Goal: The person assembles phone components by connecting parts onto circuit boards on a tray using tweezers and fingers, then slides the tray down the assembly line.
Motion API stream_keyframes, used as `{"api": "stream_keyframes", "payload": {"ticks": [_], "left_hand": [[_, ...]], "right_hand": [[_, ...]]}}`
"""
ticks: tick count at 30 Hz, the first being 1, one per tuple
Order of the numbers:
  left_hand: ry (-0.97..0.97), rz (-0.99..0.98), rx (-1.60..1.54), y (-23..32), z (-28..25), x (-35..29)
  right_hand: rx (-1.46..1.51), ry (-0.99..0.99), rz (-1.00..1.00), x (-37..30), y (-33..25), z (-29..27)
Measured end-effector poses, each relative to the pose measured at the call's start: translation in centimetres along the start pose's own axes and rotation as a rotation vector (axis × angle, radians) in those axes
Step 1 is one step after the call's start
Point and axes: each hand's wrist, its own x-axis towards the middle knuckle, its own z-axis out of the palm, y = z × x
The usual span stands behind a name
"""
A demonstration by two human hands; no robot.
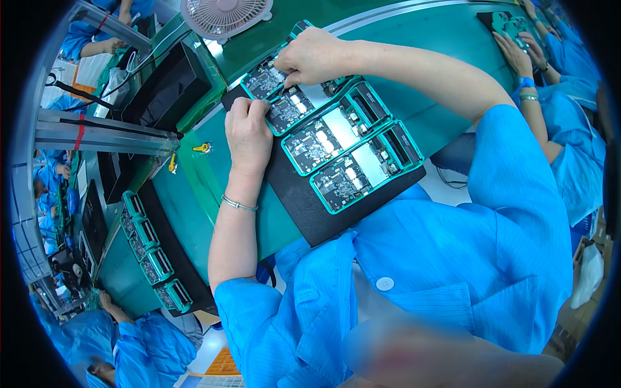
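Note:
A black mat (310, 207) lies on the green belt and carries several teal-framed circuit boards in a row. My left hand (248, 132) rests on the mat's far left edge, fingers curled against the second board (289, 110). My right hand (312, 57) reaches over the farthest board (264, 80), its fingertips pinched down on that board's upper edge. Two more boards, one (333, 132) and another (369, 165), lie nearer me, untouched. Whether the right fingers hold a small part is hidden.
A white fan (223, 14) stands at the back. Black boxes (165, 84) and a metal rail (97, 132) lie to the left. Another mat with boards (152, 255) sits down the belt by a co-worker's hand (107, 302). Another person's hands (517, 48) work at the right.

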Motion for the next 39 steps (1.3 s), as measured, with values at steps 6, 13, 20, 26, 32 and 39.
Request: {"api": "stream_keyframes", "payload": {"ticks": [6,13,20,26,32,39], "left_hand": [[-0.003,-0.003,0.007,0.0,0.0,0.0],[-0.001,-0.038,-0.03,0.0,0.1,0.0],[0.006,-0.049,-0.037,-0.2,0.5,0.0],[0.006,-0.037,-0.048,-0.4,0.6,0.1],[-0.048,-0.003,-0.053,-0.9,0.3,0.5],[-0.105,0.076,-0.106,-1.6,0.2,1.0]], "right_hand": [[0.005,0.01,0.009,-0.2,0.3,0.0],[-0.003,0.001,0.003,-0.1,0.3,0.1],[-0.013,-0.014,-0.019,0.4,0.5,0.4],[0.02,-0.052,-0.009,0.2,0.4,-0.1],[0.015,-0.025,-0.035,0.2,0.5,-0.2],[-0.005,-0.009,-0.039,0.0,0.2,-0.3]]}}
